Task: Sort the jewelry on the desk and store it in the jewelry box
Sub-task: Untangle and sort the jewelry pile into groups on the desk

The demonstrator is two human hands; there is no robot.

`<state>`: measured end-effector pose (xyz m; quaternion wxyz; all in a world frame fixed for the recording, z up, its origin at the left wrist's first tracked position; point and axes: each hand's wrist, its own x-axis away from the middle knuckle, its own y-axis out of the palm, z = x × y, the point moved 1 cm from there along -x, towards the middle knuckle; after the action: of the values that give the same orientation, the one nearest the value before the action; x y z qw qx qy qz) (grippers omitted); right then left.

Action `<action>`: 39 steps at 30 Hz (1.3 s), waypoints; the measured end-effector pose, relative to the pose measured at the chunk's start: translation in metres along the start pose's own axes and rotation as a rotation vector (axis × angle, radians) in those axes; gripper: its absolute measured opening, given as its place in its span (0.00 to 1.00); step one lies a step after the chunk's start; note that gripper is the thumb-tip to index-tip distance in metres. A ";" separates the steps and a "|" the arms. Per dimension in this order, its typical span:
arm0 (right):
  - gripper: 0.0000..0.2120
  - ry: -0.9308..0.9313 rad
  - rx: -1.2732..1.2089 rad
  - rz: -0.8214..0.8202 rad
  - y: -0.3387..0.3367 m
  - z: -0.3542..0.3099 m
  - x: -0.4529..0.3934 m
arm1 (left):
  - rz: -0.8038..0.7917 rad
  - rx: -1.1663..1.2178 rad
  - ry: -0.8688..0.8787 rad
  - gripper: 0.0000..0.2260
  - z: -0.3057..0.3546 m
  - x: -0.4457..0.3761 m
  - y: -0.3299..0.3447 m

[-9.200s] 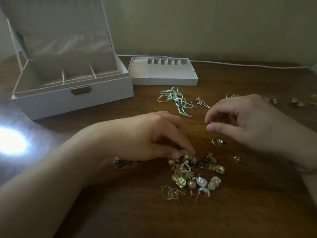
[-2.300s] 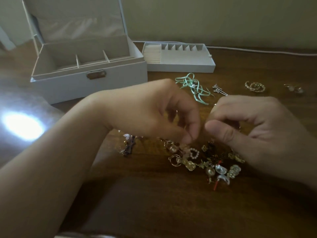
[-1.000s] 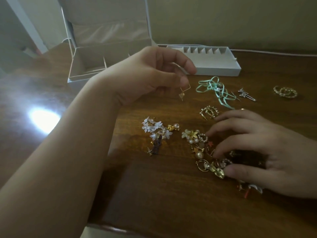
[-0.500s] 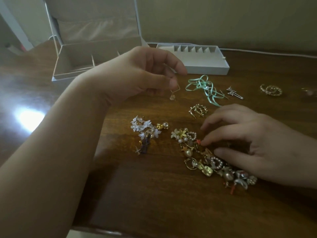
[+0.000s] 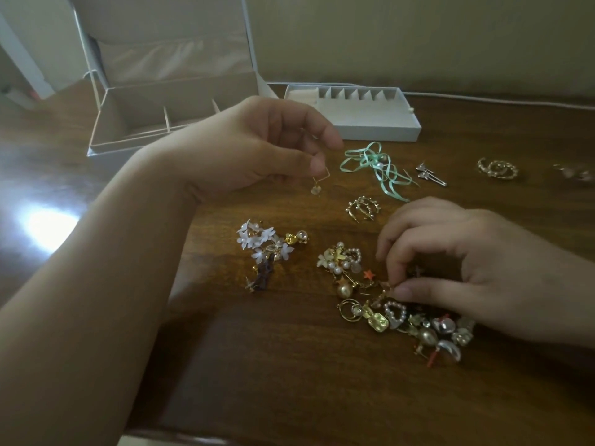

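The left hand (image 5: 257,149), raised at centre frame, pinched a thin gold drop earring (image 5: 318,183) between thumb and a fingertip, so that its square wire frame and small pale charm hung free above the worktop (image 5: 289,381); held up and apart like that, it looked to be a piece already picked out and kept clear while its match was sought. The right hand (image 5: 476,272), at right of centre, had its fingers curled down and its thumb and forefinger closed on some small gold piece at the upper edge of the tangled pile (image 5: 396,310), though exactly which piece could not be told. That pile of pearls, gold drops and a coral star lay unsorted under and just left of the hand. Left of it sat a separate cluster of white flower earrings (image 5: 262,244), and above it a pair of beaded gold hoops (image 5: 363,207). Further up lay a mint ribbon piece (image 5: 373,164), silver bow studs (image 5: 429,173) and a twisted gold pair (image 5: 497,169), well spaced along the upper right, apparently set out as matched sets. The jewelry box (image 5: 128,130) stood open at upper left, its compartments seemingly bare, and its removable tray (image 5: 380,123) rested beside it, slots facing up, so storing had apparently not yet begun.
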<state>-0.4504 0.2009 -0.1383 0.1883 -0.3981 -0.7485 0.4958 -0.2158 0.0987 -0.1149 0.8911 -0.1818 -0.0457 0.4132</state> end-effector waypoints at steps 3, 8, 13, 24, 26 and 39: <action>0.09 0.035 -0.159 0.086 -0.008 -0.003 0.002 | -0.004 0.001 0.001 0.13 0.000 0.000 0.001; 0.05 0.097 -0.396 0.173 -0.013 -0.006 0.006 | -0.034 0.010 -0.006 0.13 0.002 0.000 0.007; 0.08 0.208 -0.415 0.264 -0.019 -0.003 0.005 | -0.047 0.043 -0.034 0.11 0.001 -0.004 0.026; 0.11 0.286 -0.347 0.508 -0.016 0.003 -0.001 | 0.076 0.133 -0.064 0.10 0.012 -0.009 0.066; 0.12 0.287 -0.284 0.505 -0.015 0.004 -0.001 | 0.113 0.117 -0.052 0.09 0.012 -0.009 0.069; 0.11 0.303 -0.178 0.567 -0.017 0.001 0.002 | 0.168 -0.001 -0.066 0.07 0.013 -0.010 0.071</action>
<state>-0.4590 0.1986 -0.1233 0.1164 -0.6746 -0.6119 0.3963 -0.2764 0.1369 -0.1280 0.8514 -0.1719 -0.0597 0.4920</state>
